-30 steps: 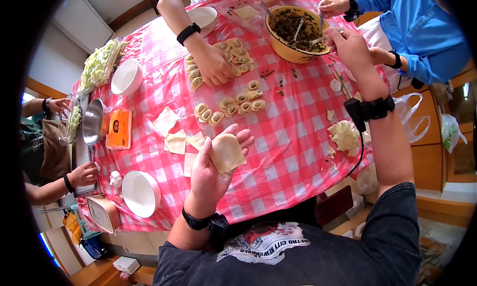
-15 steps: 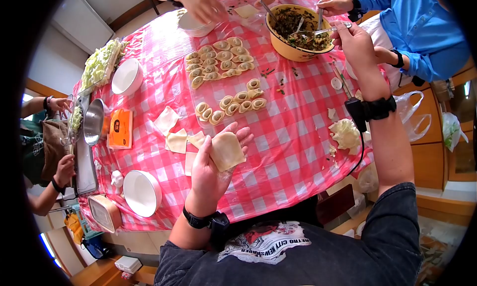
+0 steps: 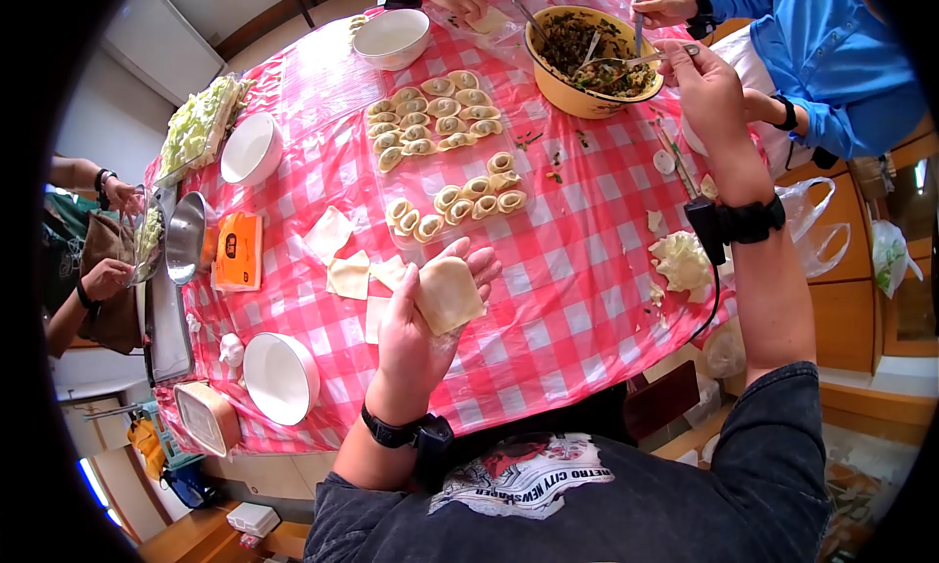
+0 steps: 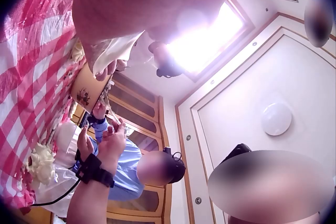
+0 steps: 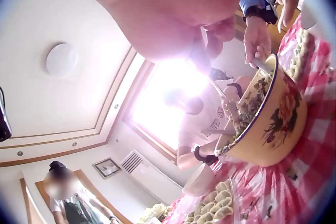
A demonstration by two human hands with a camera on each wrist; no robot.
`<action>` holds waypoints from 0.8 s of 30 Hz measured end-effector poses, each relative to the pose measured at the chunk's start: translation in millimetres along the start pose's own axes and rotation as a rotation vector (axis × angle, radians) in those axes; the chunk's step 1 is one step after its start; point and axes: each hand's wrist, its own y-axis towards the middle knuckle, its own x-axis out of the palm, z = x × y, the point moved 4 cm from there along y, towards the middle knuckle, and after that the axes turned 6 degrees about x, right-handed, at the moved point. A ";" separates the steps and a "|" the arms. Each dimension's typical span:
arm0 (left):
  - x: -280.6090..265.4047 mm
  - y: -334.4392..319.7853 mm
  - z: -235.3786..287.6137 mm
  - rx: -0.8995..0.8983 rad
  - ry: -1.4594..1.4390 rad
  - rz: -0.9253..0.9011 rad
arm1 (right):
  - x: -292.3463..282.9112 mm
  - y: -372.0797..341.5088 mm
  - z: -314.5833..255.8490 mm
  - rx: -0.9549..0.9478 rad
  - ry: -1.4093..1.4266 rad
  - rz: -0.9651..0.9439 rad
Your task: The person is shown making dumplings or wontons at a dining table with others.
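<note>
A square dough wrapper (image 3: pixel 449 294) lies across the palm and fingers of my left hand (image 3: pixel 414 336), the thumb resting on its edge; the same wrapper (image 4: pixel 114 51) hangs pale in the left wrist view. My right hand (image 3: pixel 706 91) pinches the handle of a metal spoon (image 3: pixel 643 60), its bowl over the yellow enamel bowl (image 3: pixel 577 101) of dark green filling (image 3: pixel 565 45). In the right wrist view my right hand (image 5: pixel 173 14) is above the flowered bowl (image 5: pixel 281 124). Two other utensils stand in the filling.
Rows of filled dumplings (image 3: pixel 448 126) sit on a clear tray beyond my left hand. Loose wrappers (image 3: pixel 348 275), an orange packet (image 3: pixel 238 252) and white bowls (image 3: pixel 281 378) are to the left. Cabbage leaves (image 3: pixel 682 262) lie right. Other people's hands (image 3: pixel 663 10) reach around the table.
My right hand has drawn back slightly from the bowl, and the spoon has risen from the filling. The hand over the dumplings has moved away to the far edge. My left hand barely moved.
</note>
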 end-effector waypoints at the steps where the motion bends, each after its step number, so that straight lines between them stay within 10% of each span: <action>1: -0.1 -0.1 0.0 0.000 -0.007 0.002 | 0.2 -0.3 2.0 0.000 0.000 0.000; 24: 1.9 -0.8 0.4 -0.001 -0.038 0.030 | -0.2 -4.5 8.6 0.155 0.014 0.028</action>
